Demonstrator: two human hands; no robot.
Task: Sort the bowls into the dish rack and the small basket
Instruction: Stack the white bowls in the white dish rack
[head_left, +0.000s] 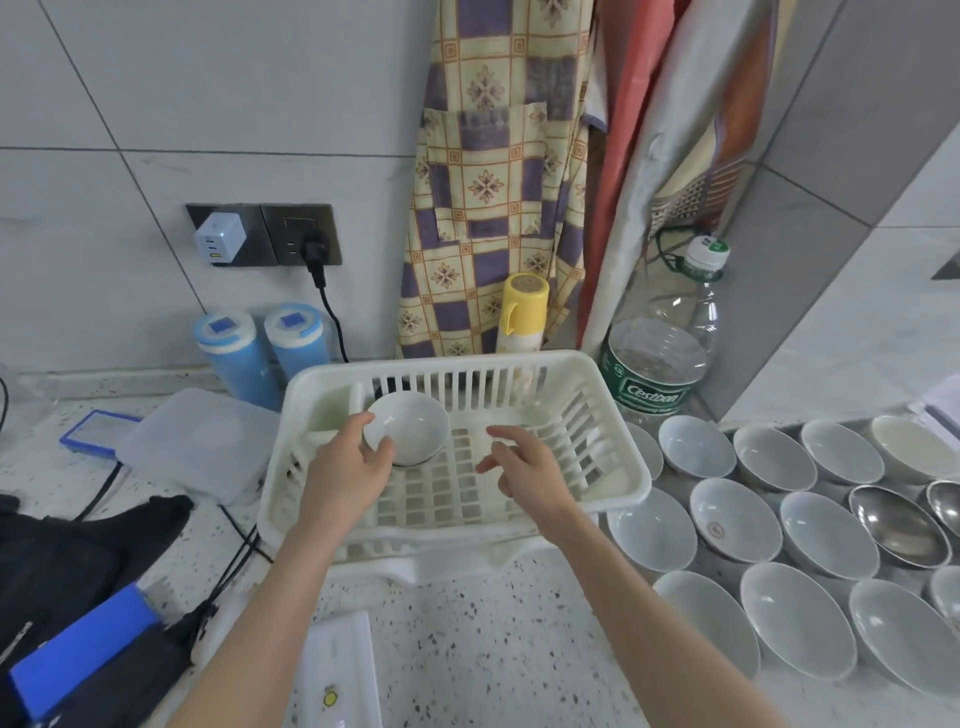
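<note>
A white plastic dish rack (613, 426) stands on the speckled counter in the middle of the view. Inside its back left part a white bowl (413, 428) leans tilted on its side. My left hand (348, 467) holds this bowl, thumb on its rim and fingers under its near edge. My right hand (519, 462) hovers over the middle of the rack with relaxed fingers, holding nothing. Several white bowls (735, 519) and two steel bowls (898, 525) lie on the counter to the right of the rack. No small basket shows.
Two blue-lidded canisters (244, 353) and a yellow-capped can (522, 312) stand behind the rack. A large water bottle (670, 353) stands at the back right. A clear lid (192, 441) lies left, black cloth and cables (78, 561) at the near left. An apron hangs on the wall.
</note>
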